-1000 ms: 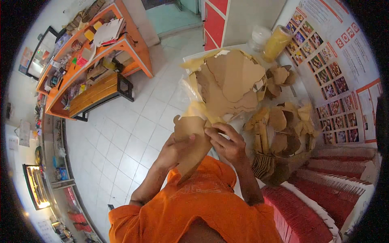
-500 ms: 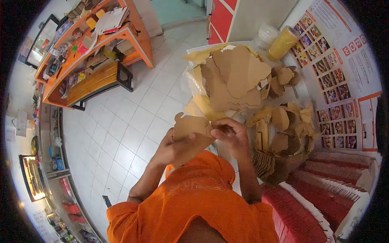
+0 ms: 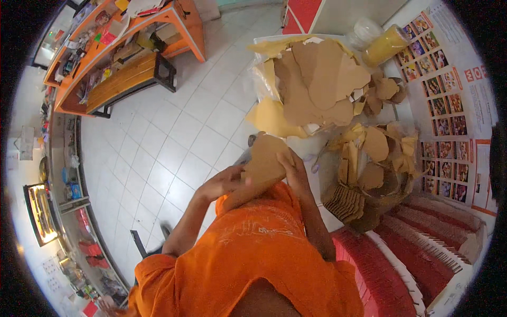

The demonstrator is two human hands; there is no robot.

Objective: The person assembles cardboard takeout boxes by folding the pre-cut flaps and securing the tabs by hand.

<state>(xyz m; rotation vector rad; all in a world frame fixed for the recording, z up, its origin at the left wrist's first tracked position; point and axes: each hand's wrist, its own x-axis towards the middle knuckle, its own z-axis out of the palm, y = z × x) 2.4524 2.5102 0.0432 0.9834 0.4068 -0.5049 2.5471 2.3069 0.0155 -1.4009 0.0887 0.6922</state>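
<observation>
A brown cut cardboard piece [image 3: 265, 159] is held up in front of my orange shirt, its lower part bent toward me. My right hand [image 3: 293, 168] is closed on its right edge, fingers over the face. At the lower left edge, my left hand [image 3: 223, 183] has its fingertips on the board; they are slightly blurred. Beyond the hands lies a large heap of flat brown cardboard pieces [image 3: 330, 79] on yellow paper [image 3: 270, 117] and clear plastic. Right of my right arm, more cut cardboard pieces [image 3: 353, 203] stand and lie in a clear plastic bag.
Red folded-card stacks [image 3: 369, 269] line the lower right. A yellow roll [image 3: 385, 46] stands by the poster-covered wall [image 3: 449, 100]. Far left are an orange desk [image 3: 185, 31] and a wooden bench [image 3: 124, 82] on the tiled floor [image 3: 174, 137]. Shelves [image 3: 74, 203] run along the left.
The cardboard piece has been turned and now stands more upright. My right hand has shifted down its right side, and my left hand has moved to its lower left edge. The view has tilted.
</observation>
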